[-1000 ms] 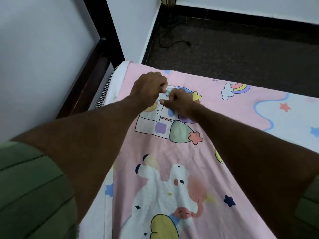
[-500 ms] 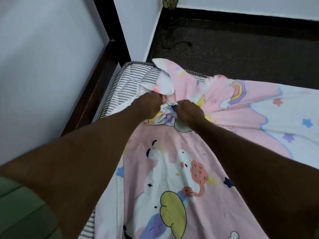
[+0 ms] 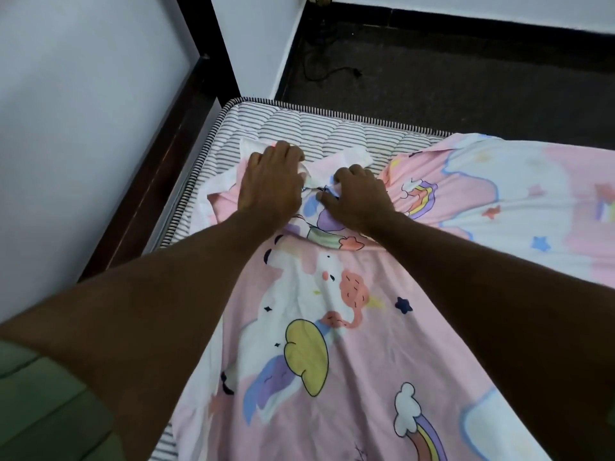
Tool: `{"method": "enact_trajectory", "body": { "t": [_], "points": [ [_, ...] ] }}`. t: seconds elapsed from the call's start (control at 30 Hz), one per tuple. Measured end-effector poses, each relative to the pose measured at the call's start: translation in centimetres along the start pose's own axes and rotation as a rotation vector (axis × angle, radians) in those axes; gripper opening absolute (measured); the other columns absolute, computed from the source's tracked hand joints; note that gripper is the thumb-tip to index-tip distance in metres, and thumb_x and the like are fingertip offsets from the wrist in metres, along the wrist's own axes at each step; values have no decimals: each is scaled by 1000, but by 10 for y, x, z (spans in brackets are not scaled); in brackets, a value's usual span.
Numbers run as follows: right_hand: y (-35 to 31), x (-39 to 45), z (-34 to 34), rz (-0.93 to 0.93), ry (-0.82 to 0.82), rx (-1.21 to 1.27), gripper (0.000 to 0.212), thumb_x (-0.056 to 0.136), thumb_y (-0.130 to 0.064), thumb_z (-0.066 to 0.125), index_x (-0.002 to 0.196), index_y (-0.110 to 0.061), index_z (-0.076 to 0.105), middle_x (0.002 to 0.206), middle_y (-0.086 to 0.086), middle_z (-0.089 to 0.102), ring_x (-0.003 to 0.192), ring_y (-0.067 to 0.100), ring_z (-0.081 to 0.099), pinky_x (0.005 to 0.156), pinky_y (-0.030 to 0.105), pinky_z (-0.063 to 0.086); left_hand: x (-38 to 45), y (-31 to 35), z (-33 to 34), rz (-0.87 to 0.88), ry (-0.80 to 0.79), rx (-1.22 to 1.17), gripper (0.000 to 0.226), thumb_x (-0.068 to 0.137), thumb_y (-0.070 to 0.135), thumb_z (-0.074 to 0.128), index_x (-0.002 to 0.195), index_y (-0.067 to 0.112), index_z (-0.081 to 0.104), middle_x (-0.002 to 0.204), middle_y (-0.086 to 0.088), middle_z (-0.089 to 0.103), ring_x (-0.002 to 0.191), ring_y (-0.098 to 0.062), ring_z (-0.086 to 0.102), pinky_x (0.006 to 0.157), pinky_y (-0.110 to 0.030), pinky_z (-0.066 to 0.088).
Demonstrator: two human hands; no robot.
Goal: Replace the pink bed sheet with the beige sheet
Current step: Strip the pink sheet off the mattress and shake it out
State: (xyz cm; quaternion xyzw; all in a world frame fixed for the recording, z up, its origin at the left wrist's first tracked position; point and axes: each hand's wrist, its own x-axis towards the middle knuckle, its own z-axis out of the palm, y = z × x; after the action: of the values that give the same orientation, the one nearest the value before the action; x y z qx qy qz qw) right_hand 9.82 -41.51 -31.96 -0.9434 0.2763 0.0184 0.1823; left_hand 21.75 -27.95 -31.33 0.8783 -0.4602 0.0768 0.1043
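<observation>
My left hand (image 3: 271, 181) and right hand (image 3: 361, 197) sit side by side at twelve o'clock, fingers curled into a bunched fold of the pink sheet (image 3: 332, 327), which is already peeled off the far corner of the striped mattress (image 3: 319, 126). The sheet's length runs from that bunch toward me at six o'clock and out toward three. I'd judge the pull goes toward me. No beige sheet in view.

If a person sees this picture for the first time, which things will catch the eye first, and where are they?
The pink sheet with cartoon prints fills the lower centre and right. The left hand and right hand bunch it at its upper end. Beyond them the striped mattress lies bare at the far corner.
</observation>
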Motion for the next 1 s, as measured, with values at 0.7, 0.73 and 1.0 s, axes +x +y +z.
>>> {"method": "enact_trajectory", "body": {
  "t": [0.7,0.73,1.0],
  "points": [
    [67,-186,-58,-225,-229,-200,44,100,-43,54,130,-11,56,133,13,54,122,33,51,98,46,46,-162,163,-54,-297,-109,-108,20,93,24,59,111,16,64,113,-6,64,102,-27,61,86,-42,46],
    [65,-196,-60,-249,-239,-205,44,101,-42,54,131,-10,56,135,14,54,124,34,50,100,46,45,-173,173,-59,-326,-129,-110,20,94,26,57,111,16,64,115,-6,63,104,-27,60,89,-42,46],
    [64,-293,-51,-266,-282,-110,41,101,-40,52,126,-8,58,130,14,57,120,35,52,97,46,46,-267,249,-81,-483,-176,-184,19,97,30,56,108,18,65,112,-6,62,105,-29,60,90,-43,44]
  ]
}}
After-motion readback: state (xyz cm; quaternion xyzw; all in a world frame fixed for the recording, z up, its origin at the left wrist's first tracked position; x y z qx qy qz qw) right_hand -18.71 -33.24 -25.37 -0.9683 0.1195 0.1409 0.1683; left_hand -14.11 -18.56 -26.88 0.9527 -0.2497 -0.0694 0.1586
